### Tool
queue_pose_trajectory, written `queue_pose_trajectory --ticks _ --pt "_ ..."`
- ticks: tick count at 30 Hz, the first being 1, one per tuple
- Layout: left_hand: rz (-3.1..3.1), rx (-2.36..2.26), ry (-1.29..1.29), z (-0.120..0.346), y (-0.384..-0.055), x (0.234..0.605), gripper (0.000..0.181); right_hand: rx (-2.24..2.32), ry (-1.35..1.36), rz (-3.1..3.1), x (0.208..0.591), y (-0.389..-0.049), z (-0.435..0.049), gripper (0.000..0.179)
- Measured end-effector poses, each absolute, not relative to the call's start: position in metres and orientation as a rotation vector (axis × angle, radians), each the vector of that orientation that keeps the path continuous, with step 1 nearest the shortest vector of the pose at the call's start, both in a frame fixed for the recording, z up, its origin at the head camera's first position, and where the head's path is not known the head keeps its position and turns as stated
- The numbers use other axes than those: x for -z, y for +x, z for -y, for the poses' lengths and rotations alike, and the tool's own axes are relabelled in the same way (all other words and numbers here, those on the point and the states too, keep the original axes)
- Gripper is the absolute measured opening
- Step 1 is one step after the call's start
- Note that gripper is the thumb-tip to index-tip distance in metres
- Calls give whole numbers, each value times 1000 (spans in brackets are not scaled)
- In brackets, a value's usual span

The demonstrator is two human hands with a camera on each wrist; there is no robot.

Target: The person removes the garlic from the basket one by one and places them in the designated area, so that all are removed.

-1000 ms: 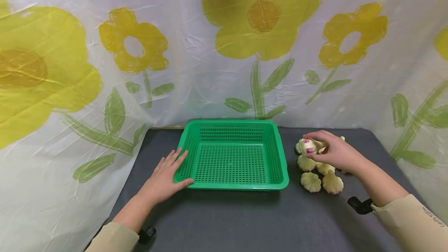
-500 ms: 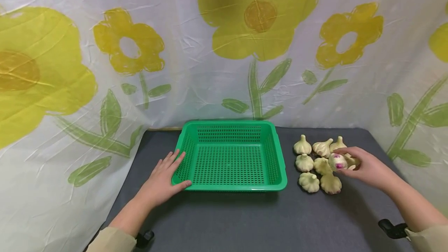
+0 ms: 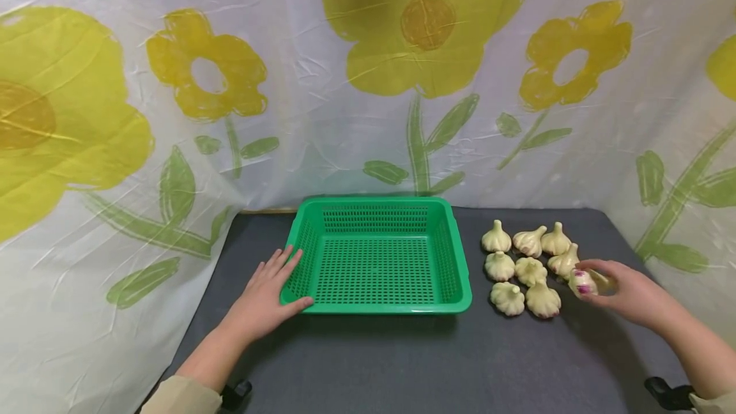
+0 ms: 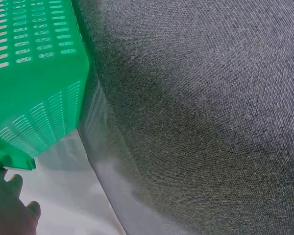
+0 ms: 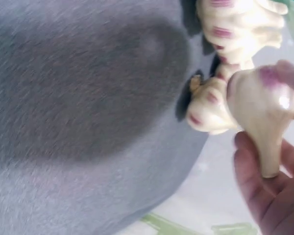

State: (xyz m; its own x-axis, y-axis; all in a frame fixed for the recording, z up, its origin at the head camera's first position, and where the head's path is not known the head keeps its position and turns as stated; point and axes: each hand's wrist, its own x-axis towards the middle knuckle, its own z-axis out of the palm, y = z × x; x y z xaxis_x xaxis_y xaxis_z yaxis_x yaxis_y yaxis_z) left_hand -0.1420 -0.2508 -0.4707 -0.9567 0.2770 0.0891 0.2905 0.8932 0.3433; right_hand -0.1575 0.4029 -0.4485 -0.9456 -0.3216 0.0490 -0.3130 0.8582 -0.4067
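Note:
Between thumb and fingers, my right hand (image 3: 635, 292) holds a garlic bulb (image 3: 582, 283) with purple streaks, just right of a group of garlic bulbs (image 3: 530, 271). The right wrist view shows that held garlic bulb (image 5: 262, 100) tilted, its stem toward the palm, with other bulbs (image 5: 210, 107) behind it. At the left side of a green plastic basket (image 3: 375, 308), my left hand (image 3: 267, 292) lies with fingers spread, fingertips and thumb at the rim. Only part of the left hand (image 4: 10, 205) shows in the left wrist view, dark, below the basket's corner.
The basket stands with nothing in it on a dark grey table (image 3: 368, 363). A white sheet with painted yellow flowers (image 3: 310, 114) hangs behind and along both sides. The bulbs sit in loose rows right of the basket.
My right hand has moved right and toward me with the garlic bulb, from above the back of the group to its right side, uncovering the other bulbs. My left hand stays at the basket.

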Motion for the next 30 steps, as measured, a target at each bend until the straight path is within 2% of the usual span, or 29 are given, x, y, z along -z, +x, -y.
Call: queue_pose_trajectory --ticks 8,18,30 --pt "3017 559 -454 250 -141 467 99 548 -549 -3010 465 -158 -410 52" --pt "3017 581 -456 249 -140 469 96 473 -580 -2988 483 -163 -411 55" --pt "3019 570 -450 251 -142 472 99 512 -559 -3013 484 -162 -403 68"
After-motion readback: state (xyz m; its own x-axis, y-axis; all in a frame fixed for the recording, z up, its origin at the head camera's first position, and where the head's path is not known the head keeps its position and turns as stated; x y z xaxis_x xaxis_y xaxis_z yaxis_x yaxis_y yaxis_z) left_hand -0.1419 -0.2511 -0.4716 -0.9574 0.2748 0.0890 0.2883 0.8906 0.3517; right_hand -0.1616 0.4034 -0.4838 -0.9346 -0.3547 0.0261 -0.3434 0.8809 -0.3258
